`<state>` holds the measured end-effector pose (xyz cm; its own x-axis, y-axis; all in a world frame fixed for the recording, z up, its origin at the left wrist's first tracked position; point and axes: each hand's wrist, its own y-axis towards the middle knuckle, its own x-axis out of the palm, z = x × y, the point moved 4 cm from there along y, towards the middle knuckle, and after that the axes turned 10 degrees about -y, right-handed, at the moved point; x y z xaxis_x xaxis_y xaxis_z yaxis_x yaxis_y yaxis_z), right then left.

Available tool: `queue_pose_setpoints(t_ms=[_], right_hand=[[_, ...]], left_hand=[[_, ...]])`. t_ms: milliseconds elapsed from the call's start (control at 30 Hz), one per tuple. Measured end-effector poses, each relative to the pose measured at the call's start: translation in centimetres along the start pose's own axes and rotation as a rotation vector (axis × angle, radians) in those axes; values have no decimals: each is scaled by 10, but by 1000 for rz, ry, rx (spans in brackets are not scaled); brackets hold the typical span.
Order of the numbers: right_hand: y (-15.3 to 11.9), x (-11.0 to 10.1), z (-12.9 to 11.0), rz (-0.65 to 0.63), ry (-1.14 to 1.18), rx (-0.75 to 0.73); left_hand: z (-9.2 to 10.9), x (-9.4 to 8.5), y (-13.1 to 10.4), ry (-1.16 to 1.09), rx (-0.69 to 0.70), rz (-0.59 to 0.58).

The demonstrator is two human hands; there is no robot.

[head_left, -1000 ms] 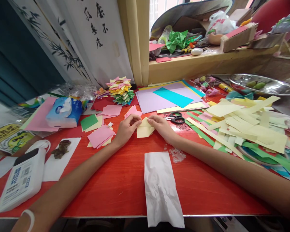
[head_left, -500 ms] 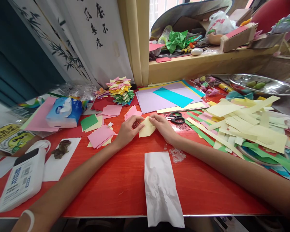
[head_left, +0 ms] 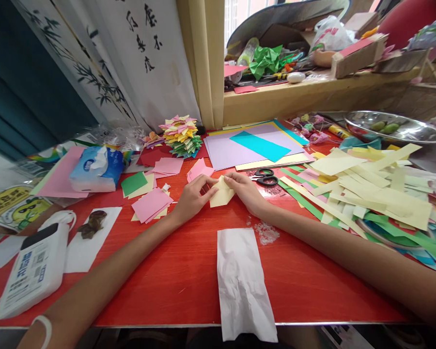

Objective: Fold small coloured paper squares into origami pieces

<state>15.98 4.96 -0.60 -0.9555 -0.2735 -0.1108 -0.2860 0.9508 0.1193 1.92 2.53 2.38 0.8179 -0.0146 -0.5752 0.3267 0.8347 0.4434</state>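
Central field, as I view it remotely through the head camera: a folded pale yellow paper (head_left: 221, 195) is held between two bare hands over the middle of the red table (head_left: 160, 286). The left hand (head_left: 192, 198) pinches its left edge between thumb and fingers; the right hand (head_left: 247, 193) pinches its upper right part, thumb lying along the far edge. The far end of the paper comes to a point, while the fingers cover part of it, so I cannot be certain how its layers are folded.

Just right of the right hand lie black-handled scissors (head_left: 268, 178). To the left of the left hand, I note a stack of pink paper squares (head_left: 150, 204) with yellow ones beneath, and a green paper square (head_left: 133, 183) slightly farther off.

Far side: a tiered origami model (head_left: 182, 138) in pink, yellow and green stands left of a lilac sheet (head_left: 223, 151), on which a turquoise strip (head_left: 260, 146) rests aslant. Right side: a heap of pale yellow and green paper offcuts (head_left: 378, 189), with a shiny metal dish (head_left: 417, 130) beyond it. Near side: a creased white paper (head_left: 241, 281) overhangs the table's near edge.
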Motion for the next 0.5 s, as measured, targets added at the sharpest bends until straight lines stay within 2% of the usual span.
queue_pose_setpoints(t_ms=[500], right_hand=[[0,1,0,-11,-6,2]], left_hand=[[1,1,0,10,-15,-20]])
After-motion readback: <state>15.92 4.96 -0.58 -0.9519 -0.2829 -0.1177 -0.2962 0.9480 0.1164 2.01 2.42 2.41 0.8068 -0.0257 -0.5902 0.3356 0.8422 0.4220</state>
